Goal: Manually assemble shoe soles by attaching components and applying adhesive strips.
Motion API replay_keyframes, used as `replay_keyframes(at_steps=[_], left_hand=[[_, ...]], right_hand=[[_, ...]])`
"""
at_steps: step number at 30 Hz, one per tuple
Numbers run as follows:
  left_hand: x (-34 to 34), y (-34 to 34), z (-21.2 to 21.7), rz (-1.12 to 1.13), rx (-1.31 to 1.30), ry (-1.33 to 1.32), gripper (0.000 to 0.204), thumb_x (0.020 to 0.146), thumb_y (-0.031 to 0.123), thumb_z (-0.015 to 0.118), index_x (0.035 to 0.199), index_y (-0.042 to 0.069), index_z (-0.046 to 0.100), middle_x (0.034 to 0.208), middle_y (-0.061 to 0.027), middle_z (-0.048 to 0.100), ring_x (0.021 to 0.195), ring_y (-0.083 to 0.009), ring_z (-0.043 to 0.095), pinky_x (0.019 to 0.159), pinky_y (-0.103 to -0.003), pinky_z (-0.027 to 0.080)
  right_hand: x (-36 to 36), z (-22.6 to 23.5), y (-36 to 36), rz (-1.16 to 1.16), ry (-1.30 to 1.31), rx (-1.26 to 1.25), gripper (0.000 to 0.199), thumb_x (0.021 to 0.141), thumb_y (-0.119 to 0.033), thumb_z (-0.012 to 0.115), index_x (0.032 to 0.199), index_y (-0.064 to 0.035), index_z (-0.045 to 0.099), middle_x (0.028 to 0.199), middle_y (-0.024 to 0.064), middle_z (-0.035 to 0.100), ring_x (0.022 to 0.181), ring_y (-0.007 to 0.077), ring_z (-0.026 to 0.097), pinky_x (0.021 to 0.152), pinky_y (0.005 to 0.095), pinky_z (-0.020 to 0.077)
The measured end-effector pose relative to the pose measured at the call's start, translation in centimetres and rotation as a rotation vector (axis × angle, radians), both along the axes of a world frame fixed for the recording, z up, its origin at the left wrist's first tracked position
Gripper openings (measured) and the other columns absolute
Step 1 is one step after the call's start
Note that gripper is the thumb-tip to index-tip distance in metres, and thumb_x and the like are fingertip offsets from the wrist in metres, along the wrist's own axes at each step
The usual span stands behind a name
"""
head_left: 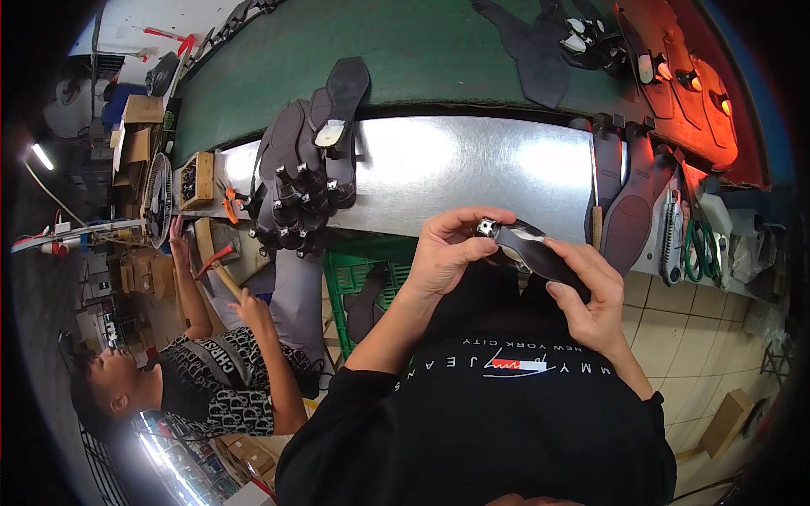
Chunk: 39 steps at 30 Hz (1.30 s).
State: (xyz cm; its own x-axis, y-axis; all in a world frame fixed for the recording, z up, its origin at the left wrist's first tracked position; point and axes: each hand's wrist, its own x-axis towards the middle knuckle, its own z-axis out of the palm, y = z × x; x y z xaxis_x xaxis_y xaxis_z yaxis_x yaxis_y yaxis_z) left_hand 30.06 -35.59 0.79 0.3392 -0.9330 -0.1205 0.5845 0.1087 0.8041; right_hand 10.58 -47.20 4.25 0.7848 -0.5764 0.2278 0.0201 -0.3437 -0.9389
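Observation:
A dark shoe sole (553,260) is held in front of my chest between my two hands, over the near edge of the metal bench top. My left hand (445,251) pinches its left end, where a small shiny metal piece (487,227) shows between thumb and fingers. The fingers of my right hand (592,291) are closed round the right end of the same sole. A pale patch shows on its underside near my left thumb. Left of my hands lies a heap of similar dark soles (295,139), with several shiny-ended heels (291,202) at its near end.
More soles (629,207) lie on the right, beside a utility knife (671,236) and green-handled scissors (699,253). Orange-handled pliers (229,202) and a wooden box (197,180) sit at left. A co-worker there grips a hammer (224,270). Beneath the bench is a green crate (339,295).

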Motion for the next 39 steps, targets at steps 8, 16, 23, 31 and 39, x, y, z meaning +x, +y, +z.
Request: replay_keyframes(at_steps=[8, 16, 23, 31, 39], left_hand=[[-0.4, -0.3, -0.1, -0.013, -0.01, -0.043, 0.033, 0.078, -0.005, 0.067, 0.11, -0.002, 0.065, 0.108, -0.0134, 0.066, 0.09, -0.0152, 0.065, 0.074, -0.026, 0.057], [-0.7, -0.3, 0.0, -0.004, -0.017, -0.034, 0.032, 0.078, -0.005, 0.067, 0.11, -0.002, 0.065, 0.111, -0.0142, 0.066, 0.091, -0.0151, 0.065, 0.075, -0.026, 0.057], [-0.9, -0.3, -0.2, -0.028, -0.017, 0.002, 0.033, 0.078, -0.005, 0.067, 0.11, -0.002, 0.065, 0.112, -0.0152, 0.065, 0.092, -0.0156, 0.065, 0.076, -0.026, 0.056], [-0.8, 0.0, -0.8, 0.021, 0.001, 0.043, 0.034, 0.077, -0.006, 0.066, 0.11, -0.003, 0.064, 0.112, -0.0152, 0.065, 0.094, -0.017, 0.065, 0.078, -0.028, 0.056], [-1.0, -0.2, -0.3, -0.014, -0.02, -0.004, 0.033, 0.077, -0.006, 0.066, 0.11, -0.003, 0.065, 0.112, -0.0152, 0.065, 0.094, -0.0167, 0.065, 0.079, -0.028, 0.056]], right_hand=[[-0.2, -0.2, 0.0, 0.009, -0.016, -0.005, 0.044, 0.074, 0.004, 0.064, 0.118, 0.001, 0.061, 0.101, 0.0156, 0.065, 0.09, 0.026, 0.063, 0.081, 0.0313, 0.0481], [-0.6, 0.1, 0.0, 0.017, 0.022, 0.072, 0.045, 0.072, 0.006, 0.061, 0.117, 0.0038, 0.06, 0.102, 0.0163, 0.064, 0.091, 0.0243, 0.061, 0.084, 0.0308, 0.0457], [-0.8, -0.2, -0.2, 0.034, -0.014, 0.062, 0.046, 0.072, 0.005, 0.061, 0.118, 0.0037, 0.06, 0.102, 0.0165, 0.063, 0.091, 0.0247, 0.061, 0.084, 0.031, 0.0457], [-1.0, -0.3, 0.1, 0.021, -0.025, 0.065, 0.045, 0.073, 0.004, 0.061, 0.118, 0.0036, 0.06, 0.104, 0.0164, 0.063, 0.093, 0.0242, 0.061, 0.086, 0.0311, 0.0453], [-0.9, -0.4, 0.0, 0.031, -0.025, 0.067, 0.045, 0.073, 0.004, 0.061, 0.118, 0.0032, 0.06, 0.104, 0.0162, 0.063, 0.092, 0.0242, 0.061, 0.085, 0.0308, 0.0456]])
